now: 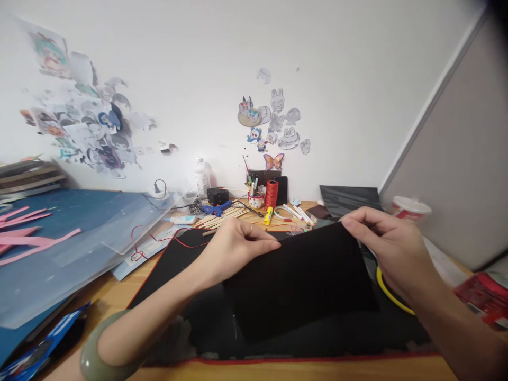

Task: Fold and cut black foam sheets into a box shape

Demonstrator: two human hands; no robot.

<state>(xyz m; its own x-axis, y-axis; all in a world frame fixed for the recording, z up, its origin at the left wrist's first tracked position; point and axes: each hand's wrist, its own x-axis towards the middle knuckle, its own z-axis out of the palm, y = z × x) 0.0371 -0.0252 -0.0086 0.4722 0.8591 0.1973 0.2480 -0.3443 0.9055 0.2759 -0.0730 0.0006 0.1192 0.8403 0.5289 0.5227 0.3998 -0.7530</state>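
A greenish bangle (89, 355) rings the left forearm (159, 312). The left hand (238, 246) and right hand (392, 241) pinch a black sheet (305, 280) along its upper edge; it slants below them, lower edge faint against the dark mat (166, 270).

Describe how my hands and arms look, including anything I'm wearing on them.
The left hand has what looks like a thin gold-toned ring; a thick, smooth grey-green bangle circles the left forearm. The right hand shows no jewellery. No gloves or sleeves are visible.
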